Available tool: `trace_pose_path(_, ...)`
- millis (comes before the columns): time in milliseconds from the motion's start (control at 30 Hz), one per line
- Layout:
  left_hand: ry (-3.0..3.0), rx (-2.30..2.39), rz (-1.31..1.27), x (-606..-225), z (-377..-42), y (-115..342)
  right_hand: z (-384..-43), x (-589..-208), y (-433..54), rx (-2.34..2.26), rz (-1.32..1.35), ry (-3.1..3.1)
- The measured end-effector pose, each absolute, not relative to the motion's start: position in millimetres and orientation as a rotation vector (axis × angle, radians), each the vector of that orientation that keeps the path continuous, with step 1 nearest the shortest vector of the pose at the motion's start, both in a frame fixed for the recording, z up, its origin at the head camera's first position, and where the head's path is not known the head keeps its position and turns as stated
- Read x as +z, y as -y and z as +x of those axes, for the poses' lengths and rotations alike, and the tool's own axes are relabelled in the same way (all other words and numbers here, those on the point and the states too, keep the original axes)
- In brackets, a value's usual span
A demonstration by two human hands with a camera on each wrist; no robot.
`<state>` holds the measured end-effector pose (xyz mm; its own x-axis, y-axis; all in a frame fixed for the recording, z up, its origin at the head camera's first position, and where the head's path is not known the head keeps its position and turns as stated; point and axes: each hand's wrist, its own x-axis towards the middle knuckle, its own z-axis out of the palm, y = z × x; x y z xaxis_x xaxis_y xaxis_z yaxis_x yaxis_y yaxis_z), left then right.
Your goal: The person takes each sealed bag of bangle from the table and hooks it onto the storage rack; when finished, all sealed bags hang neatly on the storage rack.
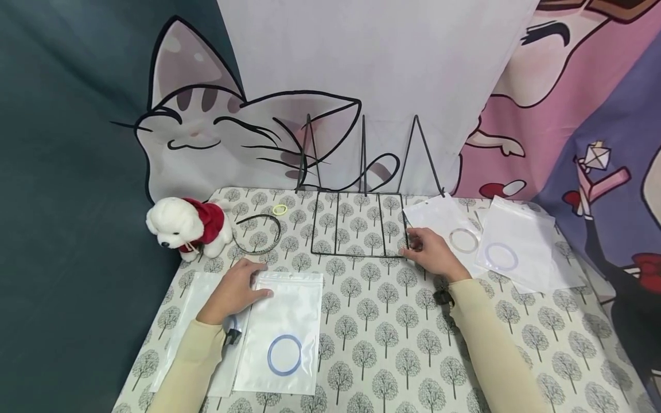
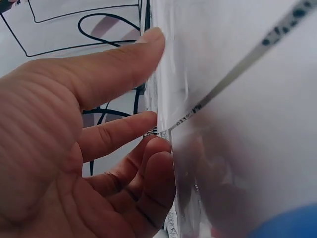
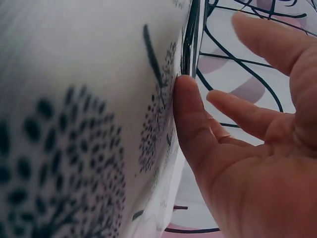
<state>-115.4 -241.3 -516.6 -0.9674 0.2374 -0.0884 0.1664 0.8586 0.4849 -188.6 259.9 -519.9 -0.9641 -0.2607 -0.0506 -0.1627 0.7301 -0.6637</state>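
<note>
Head: rack (image 1: 381, 223) center of table (image 1: 361, 321), flat grid's long axis left-right, three uprights at far edge pointing up. Right hand (image 1: 431, 252) at its near right corner, fingers bent loosely, thumb apart; contact unclear. Left hand (image 1: 232, 293) at top left of blue-ring bag (image 1: 281, 310), thumb and fingers spread. That bag's long axis runs near-far, zip end far; blue ring (image 1: 269, 355) inside, near end. Sleeve bag (image 1: 203, 287) beside it, partly under left arm. At right, lilac bag (image 1: 527, 241) holds lilac ring (image 1: 487, 256); beige bag (image 1: 431, 215), beige ring (image 1: 465, 252) in it.

Left wrist: thumb and fingers apart, tips against bag edge, no grip; blue patch lower right, blurred.

Right wrist: fingers relaxed, spread, gripping nothing; one fingertip by the cloth, dark bar edge-on just above.
</note>
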Motion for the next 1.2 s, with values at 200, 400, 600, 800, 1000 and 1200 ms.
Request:
trace_pose_path(200,-2.875,0.788,0.313,-517.4,-118.3,242.6,-192.2,-520.1,-259.7,-1.009,-0.327,-2.724)
trace_pose_path(400,-2.867,0.889,0.374,-518.6,-119.8,244.0,-198.7,-521.7,-262.4,-0.957,-0.336,-2.749)
trace_pose_path(600,-2.82,1.035,0.423,-515.9,-118.6,243.4,-202.1,-522.3,-262.2,-0.951,-0.343,-2.771)
trace_pose_path(800,-2.751,1.181,0.437,-511.9,-117.6,238.9,-201.4,-521.9,-261.2,-0.955,-0.356,-2.759)
trace_pose_path(1000,-2.709,1.344,0.477,-500.3,-114.1,233.2,-201.6,-521.3,-260.5,-0.938,-0.336,-2.754)
trace_pose_path(1200,-2.636,1.547,0.572,-476.0,-108.9,223.4,-201.3,-523.4,-259.7,-0.956,-0.332,-2.754)
